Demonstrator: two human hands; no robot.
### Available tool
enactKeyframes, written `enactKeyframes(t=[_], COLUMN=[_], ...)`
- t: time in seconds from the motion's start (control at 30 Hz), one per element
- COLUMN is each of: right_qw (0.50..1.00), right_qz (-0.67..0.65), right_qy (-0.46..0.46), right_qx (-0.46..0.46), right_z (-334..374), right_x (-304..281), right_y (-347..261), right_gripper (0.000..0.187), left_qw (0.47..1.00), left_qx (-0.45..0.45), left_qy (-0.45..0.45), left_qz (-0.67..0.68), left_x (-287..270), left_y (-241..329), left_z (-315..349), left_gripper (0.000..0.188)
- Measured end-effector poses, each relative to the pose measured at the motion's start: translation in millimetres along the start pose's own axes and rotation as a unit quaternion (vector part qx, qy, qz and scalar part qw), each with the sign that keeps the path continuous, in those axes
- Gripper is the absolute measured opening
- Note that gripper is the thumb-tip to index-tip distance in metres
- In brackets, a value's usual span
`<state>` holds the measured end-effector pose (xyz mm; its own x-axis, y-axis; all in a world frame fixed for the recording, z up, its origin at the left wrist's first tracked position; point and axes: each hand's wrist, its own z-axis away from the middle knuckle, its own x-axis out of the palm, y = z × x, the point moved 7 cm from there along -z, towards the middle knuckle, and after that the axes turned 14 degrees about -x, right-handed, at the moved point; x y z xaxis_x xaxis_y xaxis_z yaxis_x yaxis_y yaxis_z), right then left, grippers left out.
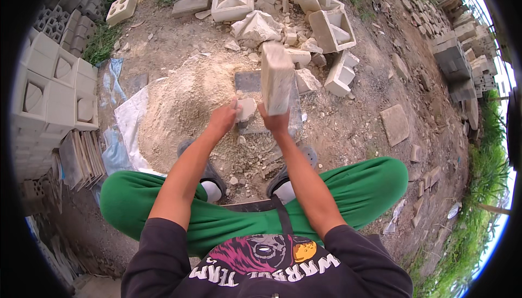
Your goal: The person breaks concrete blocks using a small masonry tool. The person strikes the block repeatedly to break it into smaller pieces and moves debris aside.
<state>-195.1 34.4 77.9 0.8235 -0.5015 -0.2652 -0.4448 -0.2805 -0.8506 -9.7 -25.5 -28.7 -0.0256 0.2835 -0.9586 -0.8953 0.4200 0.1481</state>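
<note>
I see the left hand (224, 119) with fingers holding a pale stone chunk (247, 110); right of it, the right hand (276, 122) grips a blurred blocky tool (276, 78).

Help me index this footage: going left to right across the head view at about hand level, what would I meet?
Stacked pale blocks, white sheet, pale crumbly heap, left hand, pale stone fragment, right hand holding a blurred block-shaped tool, flat slab, green grass.
</note>
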Motion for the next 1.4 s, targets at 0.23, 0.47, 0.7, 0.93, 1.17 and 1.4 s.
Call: enactKeyframes(t=[0.23, 0.47, 0.7, 0.93, 1.17, 1.4], right_qw=[0.912, 0.959, 0.94, 0.934, 0.91, 0.931], right_qz=[0.076, 0.114, 0.128, 0.058, 0.114, 0.038], right_qy=[-0.176, -0.176, -0.166, -0.161, -0.229, -0.171], right_qx=[0.362, 0.192, 0.268, 0.313, 0.328, 0.321], right_z=[76, -18, 64, 28, 79, 53], right_x=[2, 1, -5, -7, 5, 9], right_y=[77, 16, 91, 40, 90, 61], right_gripper=[0.037, 0.033, 0.033, 0.033, 0.037, 0.024], left_qw=[0.996, 0.998, 0.994, 0.988, 0.999, 0.999], left_qx=[-0.01, -0.046, -0.081, -0.09, 0.013, -0.038], left_qy=[0.028, -0.012, -0.055, 0.002, -0.019, -0.01], left_qz=[0.086, 0.05, 0.056, 0.129, 0.024, 0.011], left_x=[8, 15, -4, -23, -12, -2], left_y=[-3, -8, 8, 1, 10, -12], left_z=[-7, -2, -5, 6, 1, 1], left_gripper=[0.046, 0.038, 0.037, 0.05, 0.044, 0.034])
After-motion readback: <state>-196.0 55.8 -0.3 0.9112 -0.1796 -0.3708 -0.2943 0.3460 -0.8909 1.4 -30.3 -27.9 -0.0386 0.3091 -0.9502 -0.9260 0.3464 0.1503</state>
